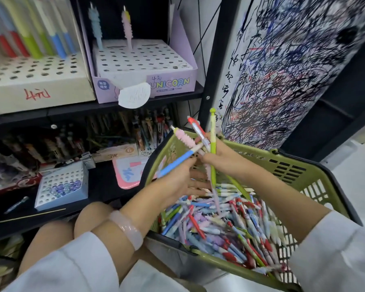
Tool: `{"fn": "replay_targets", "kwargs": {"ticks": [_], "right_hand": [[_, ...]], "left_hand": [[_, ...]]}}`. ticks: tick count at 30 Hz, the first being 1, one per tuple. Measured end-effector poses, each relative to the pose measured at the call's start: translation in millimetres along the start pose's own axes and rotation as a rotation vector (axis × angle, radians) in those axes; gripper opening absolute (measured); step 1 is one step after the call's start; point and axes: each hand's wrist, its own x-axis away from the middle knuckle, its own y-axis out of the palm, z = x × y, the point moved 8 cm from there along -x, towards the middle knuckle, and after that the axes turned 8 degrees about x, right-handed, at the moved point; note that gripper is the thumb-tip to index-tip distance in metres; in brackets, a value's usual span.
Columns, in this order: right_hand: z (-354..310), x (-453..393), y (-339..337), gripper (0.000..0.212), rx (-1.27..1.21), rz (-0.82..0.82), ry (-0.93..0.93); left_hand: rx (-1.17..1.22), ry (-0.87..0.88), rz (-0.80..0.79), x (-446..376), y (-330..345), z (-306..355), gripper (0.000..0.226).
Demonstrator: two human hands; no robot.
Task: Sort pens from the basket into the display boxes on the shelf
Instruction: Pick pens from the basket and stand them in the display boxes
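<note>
While our left hand (pixel 177 180) grips a blue pen (pixel 177 163) and our right hand (pixel 217 157) bunches several pens (pixel 204 140) over the green basket (pixel 293 165) at lower right, we judge the crossed bundle may slip before reaching the display boxes (pixel 143 62) at upper left.

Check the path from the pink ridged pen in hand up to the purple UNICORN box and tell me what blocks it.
Nothing visible blocks it. The pink ridged pen is held above the green basket, and open air runs up-left to the UNICORN box. Its hole grid is mostly free; two pens stand in the back row.
</note>
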Motion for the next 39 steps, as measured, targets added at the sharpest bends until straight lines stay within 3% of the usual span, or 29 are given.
{"fn": "replay_targets", "kwargs": {"ticks": [6, 9, 12, 15, 17, 19, 21, 24, 27, 30, 37, 39], "right_hand": [[2, 1, -9, 0.034, 0.135, -0.020, 0.011], [8, 4, -13, 0.031, 0.142, -0.025, 0.042], [2, 9, -11, 0.036, 0.198, -0.053, 0.006], [-3, 9, -12, 0.050, 0.162, -0.028, -0.014], [-2, 7, -20, 0.072, 0.086, 0.036, 0.011], [-1, 6, -30, 0.079, 0.010, 0.126, 0.066], [6, 4, -33, 0.072, -0.122, 0.213, 0.158], [11, 0, -20, 0.043, -0.415, 0.321, 0.264], [1, -4, -8, 0.016, -0.447, 0.405, 0.257], [-8, -4, 1, 0.016, -0.438, 0.408, 0.245], [-11, -10, 13, 0.010, -0.466, 0.357, 0.232], [-12, -11, 10, 0.013, -0.457, 0.370, 0.235]], "left_hand": [[0.222, 0.188, 0.090, 5, -50, 13, 0.026], [0.385, 0.065, -0.051, 13, -44, 11, 0.041], [-0.006, -0.087, -0.221, 26, -16, 6, 0.044], [-0.467, -0.044, -0.164, 23, -2, 4, 0.035], [-0.526, 0.002, -0.041, 18, -10, 7, 0.032], [-0.448, 0.051, 0.021, 18, -17, 10, 0.033], [-0.313, 0.074, 0.010, 19, -14, 10, 0.034], [-0.120, 0.082, -0.042, 22, 1, 9, 0.038], [-0.073, 0.100, -0.086, 23, 16, 9, 0.039], [-0.222, 0.211, -0.053, 24, 14, 20, 0.036], [-0.135, 0.224, 0.088, 24, -14, 25, 0.011], [-0.143, 0.222, 0.113, 24, -22, 26, 0.017]]}}
